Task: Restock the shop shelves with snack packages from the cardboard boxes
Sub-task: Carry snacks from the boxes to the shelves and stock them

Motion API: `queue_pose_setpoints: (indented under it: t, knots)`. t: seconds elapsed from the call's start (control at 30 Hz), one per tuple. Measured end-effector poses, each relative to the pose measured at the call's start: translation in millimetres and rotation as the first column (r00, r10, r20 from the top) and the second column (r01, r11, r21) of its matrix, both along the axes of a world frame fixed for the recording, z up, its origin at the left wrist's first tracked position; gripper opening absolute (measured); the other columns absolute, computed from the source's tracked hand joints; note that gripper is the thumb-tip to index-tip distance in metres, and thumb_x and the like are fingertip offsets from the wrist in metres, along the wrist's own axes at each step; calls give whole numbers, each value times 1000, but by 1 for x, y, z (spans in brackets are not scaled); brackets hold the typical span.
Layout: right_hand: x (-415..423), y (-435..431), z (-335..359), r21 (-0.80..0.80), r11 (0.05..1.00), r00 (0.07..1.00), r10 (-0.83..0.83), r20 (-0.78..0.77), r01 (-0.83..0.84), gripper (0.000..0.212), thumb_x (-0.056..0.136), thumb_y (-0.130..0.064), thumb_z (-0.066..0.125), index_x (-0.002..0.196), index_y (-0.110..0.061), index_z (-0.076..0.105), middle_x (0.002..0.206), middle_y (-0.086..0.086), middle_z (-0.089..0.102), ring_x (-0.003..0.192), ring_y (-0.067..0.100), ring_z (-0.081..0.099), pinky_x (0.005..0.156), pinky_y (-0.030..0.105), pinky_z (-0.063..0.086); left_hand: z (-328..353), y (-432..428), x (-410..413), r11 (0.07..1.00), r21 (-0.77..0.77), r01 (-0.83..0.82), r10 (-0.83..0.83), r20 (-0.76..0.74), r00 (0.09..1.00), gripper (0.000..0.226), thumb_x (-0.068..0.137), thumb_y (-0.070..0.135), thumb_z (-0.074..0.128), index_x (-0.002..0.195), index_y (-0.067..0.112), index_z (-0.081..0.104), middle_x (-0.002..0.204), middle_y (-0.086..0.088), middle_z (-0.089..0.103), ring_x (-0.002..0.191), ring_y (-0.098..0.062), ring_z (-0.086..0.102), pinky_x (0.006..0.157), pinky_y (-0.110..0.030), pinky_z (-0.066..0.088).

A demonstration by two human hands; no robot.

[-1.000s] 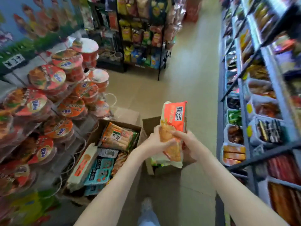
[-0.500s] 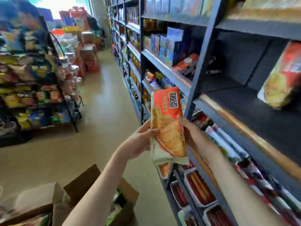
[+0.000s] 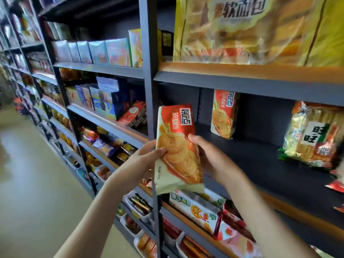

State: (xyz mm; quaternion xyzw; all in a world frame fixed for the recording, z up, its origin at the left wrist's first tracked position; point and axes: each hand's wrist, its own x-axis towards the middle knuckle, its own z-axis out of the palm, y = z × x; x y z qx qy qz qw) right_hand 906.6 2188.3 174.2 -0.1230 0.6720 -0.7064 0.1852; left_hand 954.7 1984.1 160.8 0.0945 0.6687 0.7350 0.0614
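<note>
While I hold the biscuit packet (image 3: 176,146) upright in the air, short of the shelf (image 3: 260,161) and partly in front of the grey post (image 3: 149,71), I judge the step in hand to be the placing: one packet is up at shelf height and not yet set down. My left hand (image 3: 143,161) pinches its left edge, thumb on the printed front and fingers behind; my right hand (image 3: 210,157) curls round the right edge from the back. Next, as I see it, I need to carry it rightward past the post and in over the front lip, stand it on its bottom seam face outward, and let go only once it leans steady. The bag looks soft and tall, so it may tip forward. The natural spot is beside the matching packet (image 3: 224,114), which stands alone against the back panel with bare dark board around it. On my packet the white vertical panel reads 好吃点, I think; the smaller line beside it is too blurred for me. Farther right on the same shelf, a rice-cracker bag (image 3: 312,135) shows 旺旺 in black on white. On the shelf above, a big yellow bag (image 3: 242,28) reads 软面包. Below, a flat pack (image 3: 193,207) starts 果乐, the rest unclear.
</note>
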Motion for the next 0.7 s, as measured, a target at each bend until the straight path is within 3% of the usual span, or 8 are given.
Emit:
queue_pose_setpoints:
  t: [0.07, 0.13, 0.23, 0.37, 0.47, 0.53, 0.63, 0.7]
  knots:
    - [-13, -3, 6, -48, 998, 999, -32, 28, 33, 41, 85, -45, 62, 116, -18, 64, 110, 7, 71, 107, 25, 66, 102, 44, 45, 7, 0, -23, 999, -38, -3, 2, -16, 1000, 45, 86, 33, 65, 129, 26, 55, 117, -11, 68, 103, -31, 67, 80, -40, 56]
    - [-26, -5, 9, -36, 996, 996, -79, -30, 78, 47, 80, -40, 69, 122, -22, 60, 113, 3, 70, 108, 23, 65, 103, 46, 44, 12, 3, -46, 999, -44, 16, -17, -35, 999, 39, 92, 27, 58, 130, 28, 52, 115, -7, 69, 103, -28, 68, 83, -41, 55]
    - [-48, -2, 11, -81, 975, 971, -216, -97, 209, 41, 84, -23, 68, 123, -24, 58, 115, -1, 69, 110, 20, 64, 102, 45, 44, 16, 14, -84, 998, -13, 61, -62, -65, 996, 35, 100, 20, 48, 133, 29, 50, 118, -4, 68, 107, -25, 66, 91, -45, 52]
    - [-83, 7, 13, -49, 920, 905, -392, -165, 389, 45, 81, -22, 72, 122, -33, 57, 126, -6, 63, 120, 20, 55, 112, 49, 30, 19, 42, -149, 996, -83, 39, -53, -166, 985, 29, 102, 14, 42, 129, 22, 47, 121, -6, 63, 110, -25, 62, 94, -44, 51]
    - [-111, 18, 16, 20, 875, 853, -466, -234, 484, 58, 84, -10, 69, 135, -28, 46, 131, -1, 58, 121, 21, 54, 109, 44, 37, 25, 66, -186, 990, -141, 2, -29, -187, 982, 29, 98, 2, 41, 112, 24, 52, 104, -6, 64, 86, -20, 63, 75, -34, 53]
    - [-127, 28, 11, 75, 850, 830, -485, -277, 522, 59, 85, -2, 66, 135, -24, 45, 130, 2, 59, 121, 22, 54, 106, 44, 41, 23, 79, -203, 989, -150, 12, -38, -178, 983, 30, 95, -2, 40, 108, 21, 54, 99, -3, 63, 81, -16, 60, 69, -26, 50]
    - [-144, 42, -3, 197, 769, 775, -522, -357, 608, 45, 87, -4, 64, 126, -23, 51, 122, 0, 62, 117, 21, 57, 100, 42, 46, 14, 94, -225, 976, -217, 25, -78, -239, 968, 29, 97, 9, 42, 108, 30, 59, 104, 2, 66, 92, -17, 62, 78, -32, 53]
    - [-158, 49, -9, 229, 704, 722, -555, -413, 672, 42, 88, -11, 66, 126, -20, 52, 123, 0, 61, 114, 19, 58, 98, 39, 47, 14, 103, -239, 947, -322, -3, -108, -329, 938, 31, 97, 21, 42, 117, 38, 58, 107, 6, 68, 96, -17, 65, 84, -38, 56]
